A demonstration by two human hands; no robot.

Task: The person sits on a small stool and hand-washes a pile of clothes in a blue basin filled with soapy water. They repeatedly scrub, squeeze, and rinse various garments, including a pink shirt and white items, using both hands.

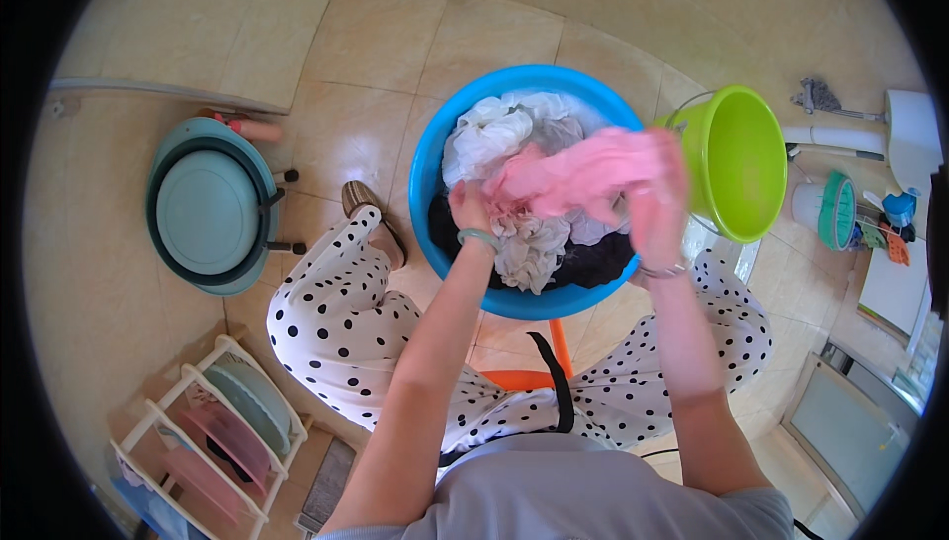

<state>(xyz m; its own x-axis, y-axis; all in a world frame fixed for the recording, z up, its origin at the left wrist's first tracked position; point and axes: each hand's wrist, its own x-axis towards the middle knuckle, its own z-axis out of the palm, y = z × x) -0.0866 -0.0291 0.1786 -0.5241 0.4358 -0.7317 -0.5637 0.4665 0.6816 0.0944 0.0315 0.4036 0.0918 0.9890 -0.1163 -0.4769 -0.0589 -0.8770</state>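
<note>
A blue basin (427, 243) in front of me is full of wet laundry. A length of pink cloth (578, 174) stretches across it between my two hands. My right hand (660, 209), smeared by motion, grips the cloth's right end near the basin's right rim. My left hand (469, 207), with a green bangle at the wrist, is closed at the cloth's left end, low among the laundry; its fingertips are partly hidden. White cloth (484, 139) lies beyond the pink one. Cream crumpled fabric (534, 251) and dark cloth (593, 261) lie nearer to me.
A lime-green bucket (743, 164) stands just right of the basin. Teal basins (213, 212) lean against the left wall. At lower left, a white rack (198, 372) holds several basins. An orange stool (519, 379) shows between my knees. Tiled floor (381, 41) surrounds the basin.
</note>
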